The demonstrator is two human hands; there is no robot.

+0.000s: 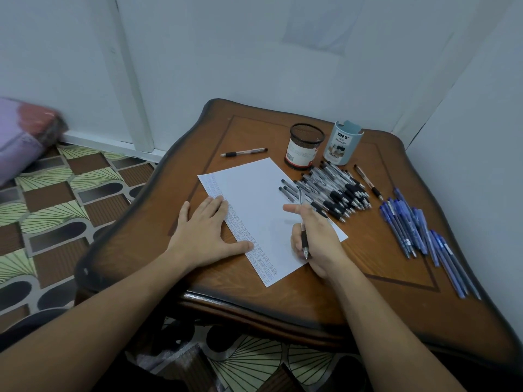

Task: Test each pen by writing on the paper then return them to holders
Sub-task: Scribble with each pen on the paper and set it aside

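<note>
On tabletop (368,250): white paper (254,199) lying angled, small marks along its left edge. Left hand (203,236) flat, fingers straight, pressing that edge. Right hand (317,241) curled round a black-grip pen (304,241), tip low by the paper's near edge; contact unclear. Beyond: pile of black-grip pens (336,190), blue pens (416,230), black mesh holder (304,145) beside pale blue holder (343,145), both upright.

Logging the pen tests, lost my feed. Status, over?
Left hand flat on paper. Right hand holds black pen, tip over paper. Pen pile crowds paper's right edge.
</note>
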